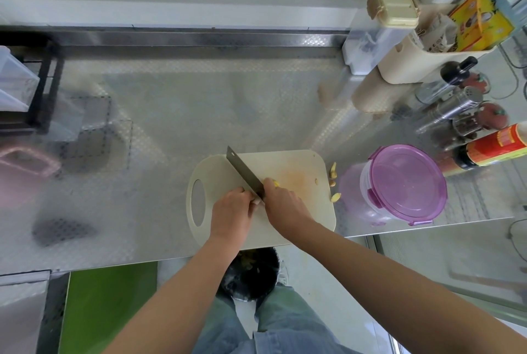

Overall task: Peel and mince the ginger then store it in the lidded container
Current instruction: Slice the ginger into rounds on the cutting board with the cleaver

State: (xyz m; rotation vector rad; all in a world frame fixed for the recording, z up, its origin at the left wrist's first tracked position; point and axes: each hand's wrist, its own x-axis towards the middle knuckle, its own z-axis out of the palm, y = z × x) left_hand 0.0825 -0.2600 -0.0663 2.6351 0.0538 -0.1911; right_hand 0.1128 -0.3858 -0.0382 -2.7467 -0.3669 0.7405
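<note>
In the head view, the lidded container (356,194) stands on the metal desk (171,125) just to the right of the cutting board (302,159); its wall is clear, its purple lid (407,182) is on it, and I cannot tell what is inside. Below the desk edge, between the person's legs, is a dark bin (265,282) with some yellowish scraps (247,263) in it. At the far right of the desk a cream holder (405,65) keeps a yellow packet (482,23) and some paper bags; near it stand a steel shaker (456,105) and a bottle with red label (496,145). The ginger (275,183) lies on the cutting board near its middle, almost covered by the fingers; only a small yellow part shows, so its shape is hard to tell. A small bit (316,181) lies on the board at the right; some pale yellow pieces (333,172) lie on the desk between the board and the container; the board has an orange stain (293,175). The left hand (232,209) is curled round the handle of the knife (242,171); the dark blade points away to the far left and lies next to the ginger. The right hand (285,202) has bent fingers which hold the ginger down on the board, close against the blade.
</note>
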